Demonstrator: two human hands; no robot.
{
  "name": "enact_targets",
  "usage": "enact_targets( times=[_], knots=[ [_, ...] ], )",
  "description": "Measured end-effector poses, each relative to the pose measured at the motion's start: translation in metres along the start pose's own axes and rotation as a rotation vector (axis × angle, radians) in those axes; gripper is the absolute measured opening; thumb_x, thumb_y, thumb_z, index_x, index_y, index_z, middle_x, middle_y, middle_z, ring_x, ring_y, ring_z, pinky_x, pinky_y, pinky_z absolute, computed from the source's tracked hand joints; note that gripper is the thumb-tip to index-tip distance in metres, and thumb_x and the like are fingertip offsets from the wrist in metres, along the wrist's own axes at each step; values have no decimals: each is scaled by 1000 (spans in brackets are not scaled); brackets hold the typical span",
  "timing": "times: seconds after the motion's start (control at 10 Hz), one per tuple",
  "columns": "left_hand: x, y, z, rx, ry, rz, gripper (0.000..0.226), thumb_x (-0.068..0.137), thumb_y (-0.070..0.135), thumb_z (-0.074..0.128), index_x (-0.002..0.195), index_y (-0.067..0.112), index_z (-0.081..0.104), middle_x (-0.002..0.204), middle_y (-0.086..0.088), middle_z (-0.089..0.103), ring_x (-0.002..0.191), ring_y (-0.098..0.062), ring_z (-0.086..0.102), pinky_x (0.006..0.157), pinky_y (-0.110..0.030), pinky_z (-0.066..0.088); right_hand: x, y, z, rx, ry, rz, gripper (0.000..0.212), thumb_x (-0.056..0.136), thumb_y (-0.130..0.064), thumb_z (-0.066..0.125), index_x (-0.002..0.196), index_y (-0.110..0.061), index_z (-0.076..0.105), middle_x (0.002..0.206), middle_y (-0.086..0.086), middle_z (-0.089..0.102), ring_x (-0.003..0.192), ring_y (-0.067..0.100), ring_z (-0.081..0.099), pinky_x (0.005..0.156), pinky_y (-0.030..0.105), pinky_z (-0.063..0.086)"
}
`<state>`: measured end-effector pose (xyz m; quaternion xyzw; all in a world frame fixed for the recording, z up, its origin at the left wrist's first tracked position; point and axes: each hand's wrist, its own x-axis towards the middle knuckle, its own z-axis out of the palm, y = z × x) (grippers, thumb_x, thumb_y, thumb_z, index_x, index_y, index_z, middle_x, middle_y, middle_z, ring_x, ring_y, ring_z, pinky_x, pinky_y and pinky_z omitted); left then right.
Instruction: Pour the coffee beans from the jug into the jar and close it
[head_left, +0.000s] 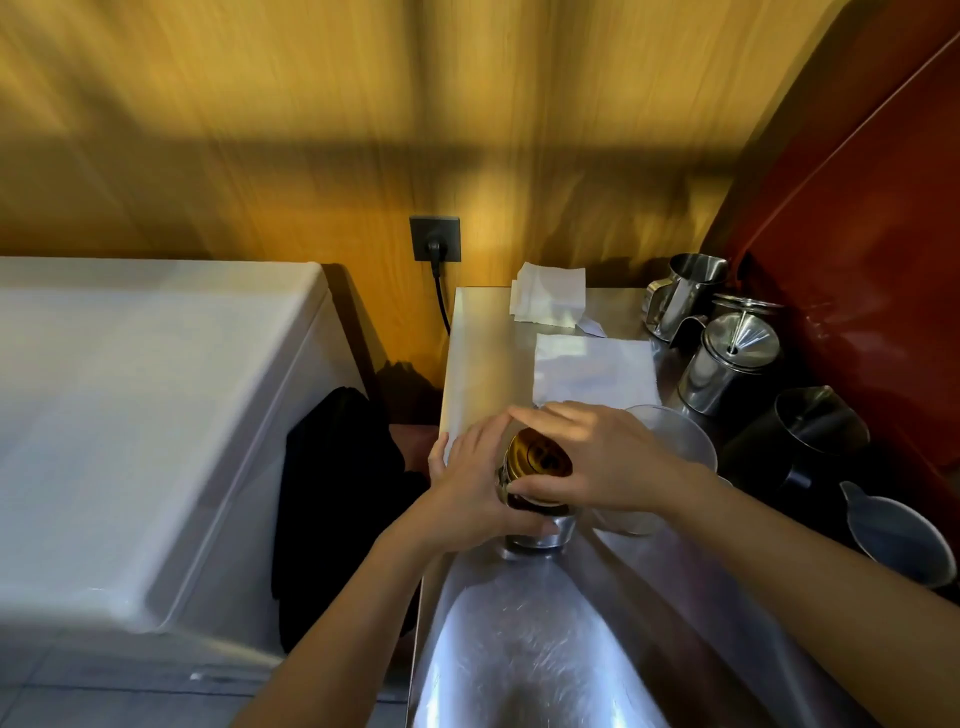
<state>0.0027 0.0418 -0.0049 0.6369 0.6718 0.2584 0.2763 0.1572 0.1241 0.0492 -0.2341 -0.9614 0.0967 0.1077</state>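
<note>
**Both hands on the jar, lid at its mouth**

I see the left hand (470, 483) wrapped around the side of the jar (540, 525), thumb along its lower wall, fingers curled behind it. The jar stands upright on the steel counter (519, 649), directly between the two hands. The right hand (592, 462) comes in from the right and clasps the gold lid (537, 454) from above, index finger stretched over its far edge, thumb pressed at its near rim. The lid sits tilted on the jar's mouth; I cannot tell whether it is seated. Dark contents show just under the lid's near edge.

Just behind the right hand stands a clear plastic jug (670, 441), partly hidden by the wrist. Beyond both hands lies a white cloth (592, 371), and further back a folded white paper (548, 293). Right of the right hand stand a black pitcher (800, 441), steel pitchers (727, 369) and a grey measuring jug (893, 540). Left of the left hand, beyond the counter edge, hangs a black cloth (337, 499) against a white appliance (130, 415).
</note>
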Motion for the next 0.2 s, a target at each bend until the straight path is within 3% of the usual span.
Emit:
enact_targets(
  times=[0.1,0.2],
  knots=[
    [-1,11,-16,-40,27,25,93,69,71,58,144,42,13,150,8,28,106,20,6,107,-31,-12,5,3,-11,83,12,108,74,76,-71,48,134,-26,37,120,0,57,101,20,52,79,34,46],
    [3,19,-31,49,111,56,83,75,73,45,145,38,20,149,9,33,127,8,16,111,-33,-6,11,8,-22,187,-5,188,78,73,-73,46,136,-29,34,130,-1,51,111,18,48,86,36,44]
  ],
)
